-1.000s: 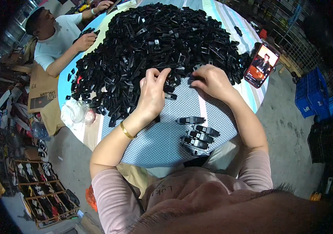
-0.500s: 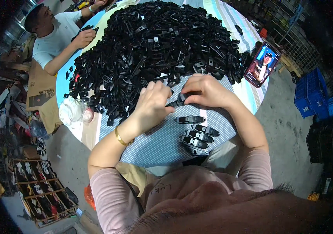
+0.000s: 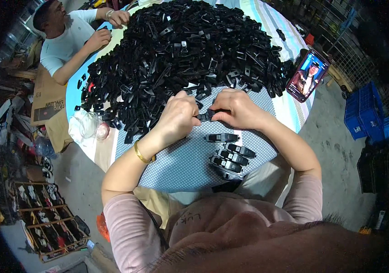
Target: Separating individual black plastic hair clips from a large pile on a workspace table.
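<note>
Gripping a small part — black, blocky, partly hidden

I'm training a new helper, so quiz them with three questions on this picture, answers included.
1. True or false: the gold bracelet is on the camera wearer's right wrist.
2. Where is the lit phone: (a) left of the heap, (b) right of it, (c) on top?
3. Fill in: a small ____ part shows between the left hand and right hand.

Key: 1 false; 2 b; 3 black.
</note>
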Available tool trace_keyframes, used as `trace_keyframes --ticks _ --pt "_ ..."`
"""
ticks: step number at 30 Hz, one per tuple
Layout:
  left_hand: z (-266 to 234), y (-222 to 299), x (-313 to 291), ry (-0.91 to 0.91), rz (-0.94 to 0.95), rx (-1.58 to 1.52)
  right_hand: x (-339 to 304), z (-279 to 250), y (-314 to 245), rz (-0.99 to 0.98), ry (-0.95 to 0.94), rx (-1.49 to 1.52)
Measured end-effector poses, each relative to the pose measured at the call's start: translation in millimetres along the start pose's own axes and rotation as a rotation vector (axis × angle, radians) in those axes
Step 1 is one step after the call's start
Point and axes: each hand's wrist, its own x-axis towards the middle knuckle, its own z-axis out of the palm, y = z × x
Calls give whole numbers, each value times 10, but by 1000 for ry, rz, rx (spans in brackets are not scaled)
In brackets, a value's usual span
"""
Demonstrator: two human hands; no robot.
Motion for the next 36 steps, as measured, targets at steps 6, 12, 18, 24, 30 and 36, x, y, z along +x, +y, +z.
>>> trace_keyframes --ticks 6,12,18,24,30,36 --pt "32 38 -1 7 -27 -64 -28 191 -3 -1 36 98" --pt "-117 -47 -55 14 111 -107 10 89 63 40 -57 278" --pt "-574 -209 -254 -88 34 -102 0 37 125 155 -332 439" --pt "-388 -104 -316 -94 36 66 196 244 -63 -55 154 -57" --pt "-346 -200 -248 65 -50 166 241 258 -20 -38 34 -213" --pt "-77 -261 -284 208 -45 420 320 106 -123 5 117 -304"
